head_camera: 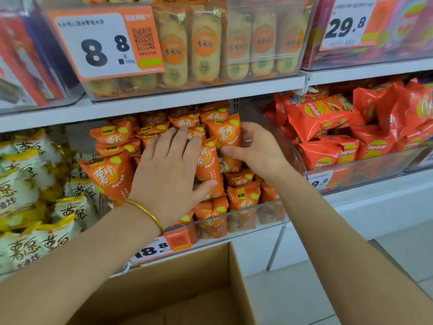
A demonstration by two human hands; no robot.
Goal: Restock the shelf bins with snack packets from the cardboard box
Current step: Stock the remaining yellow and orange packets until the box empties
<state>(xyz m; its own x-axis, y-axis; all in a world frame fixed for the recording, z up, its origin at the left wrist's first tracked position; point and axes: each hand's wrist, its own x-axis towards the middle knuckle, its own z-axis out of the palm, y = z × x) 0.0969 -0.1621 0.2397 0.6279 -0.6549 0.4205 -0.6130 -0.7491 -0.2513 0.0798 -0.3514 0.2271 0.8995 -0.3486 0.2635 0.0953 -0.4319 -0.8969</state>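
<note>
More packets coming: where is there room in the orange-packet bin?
A gap at the back right, by the right hand, between the upright orange packet and the clear side wall. Elsewhere crowded: packets pile to the front lip.

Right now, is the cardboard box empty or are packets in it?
Empty as far as shown: inside the cardboard box only bare brown cardboard shows. Its near part is out of frame: cannot tell there.
</note>
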